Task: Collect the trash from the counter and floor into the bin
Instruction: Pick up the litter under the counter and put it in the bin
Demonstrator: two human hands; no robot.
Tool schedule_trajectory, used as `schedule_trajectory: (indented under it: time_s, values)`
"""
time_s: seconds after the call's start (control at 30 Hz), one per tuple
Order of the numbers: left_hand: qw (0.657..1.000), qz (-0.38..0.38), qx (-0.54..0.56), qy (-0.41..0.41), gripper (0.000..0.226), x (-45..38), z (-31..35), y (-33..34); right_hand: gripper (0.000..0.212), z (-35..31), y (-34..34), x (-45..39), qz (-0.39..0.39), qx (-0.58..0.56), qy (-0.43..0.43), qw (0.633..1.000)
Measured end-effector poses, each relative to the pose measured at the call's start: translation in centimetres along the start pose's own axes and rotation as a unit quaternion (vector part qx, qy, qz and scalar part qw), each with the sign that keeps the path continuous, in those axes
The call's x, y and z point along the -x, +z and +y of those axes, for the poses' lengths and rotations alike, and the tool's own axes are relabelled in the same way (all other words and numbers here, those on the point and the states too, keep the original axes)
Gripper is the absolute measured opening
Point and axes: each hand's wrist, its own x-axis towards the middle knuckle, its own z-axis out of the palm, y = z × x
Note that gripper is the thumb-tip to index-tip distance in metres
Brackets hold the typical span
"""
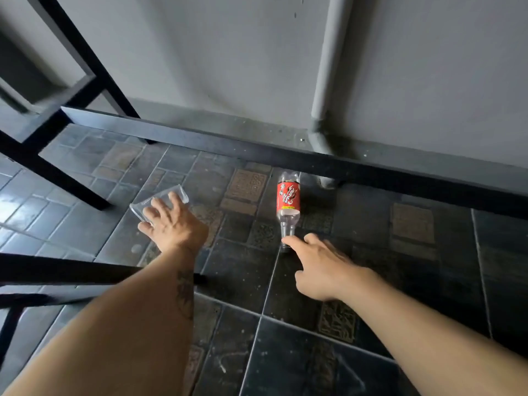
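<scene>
A person's left hand (168, 221) rests with spread fingers on a clear plastic cup (160, 202) lying on the dark tiled floor (314, 281), while the right hand (320, 267), fingers loosely extended, touches the neck of a toppled red-labelled bottle (288, 204) nearby.

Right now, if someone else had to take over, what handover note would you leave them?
Left hand: fingers spread over the clear plastic cup lying on its side on the floor tiles; not yet lifted.
Right hand: open, index fingertip at the neck end of the empty red-label bottle, which lies on the floor near the black frame bar.
Done: nothing seen binned; the bin is not in view.
Left: grasp cup and bottle, carry both to the bin.
</scene>
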Motion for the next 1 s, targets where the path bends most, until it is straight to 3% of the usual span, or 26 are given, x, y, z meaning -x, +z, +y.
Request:
schedule_trajectory:
  time_s: [0.13,0.3,0.43,0.63,0.8,0.87,1.0]
  values:
    - [0.998,-0.036,-0.050,-0.031,0.094,-2.3,-0.4,0.5,0.084,-0.3,0.6,-1.3,-0.012,0.018,0.022,1.000]
    - [0.996,-0.050,-0.047,-0.060,0.078,-4.2,-0.2,0.2,0.097,-1.4,0.8,-2.6,-0.035,0.043,0.042,0.998]
    - [0.997,-0.054,-0.013,-0.057,0.095,-7.5,0.9,-1.5,0.079,-1.6,0.7,-2.9,-0.042,0.109,0.036,0.992]
    - [0.996,-0.068,-0.057,0.028,0.092,-14.3,-0.9,-2.1,0.089,0.3,0.0,-1.7,-0.086,0.062,0.058,0.993]
    - [0.985,-0.125,0.002,0.117,0.081,-16.2,-1.0,-1.3,0.082,0.1,-0.1,-3.1,-0.103,0.065,0.062,0.991]
    - [0.988,-0.107,-0.002,0.115,0.071,-15.9,-0.5,-0.9,0.080,0.2,0.0,-3.4,-0.106,0.068,0.069,0.990]
    - [0.995,0.030,0.029,0.090,0.066,-16.1,1.1,-1.8,0.076,0.5,0.3,-4.0,-0.088,0.072,0.060,0.992]
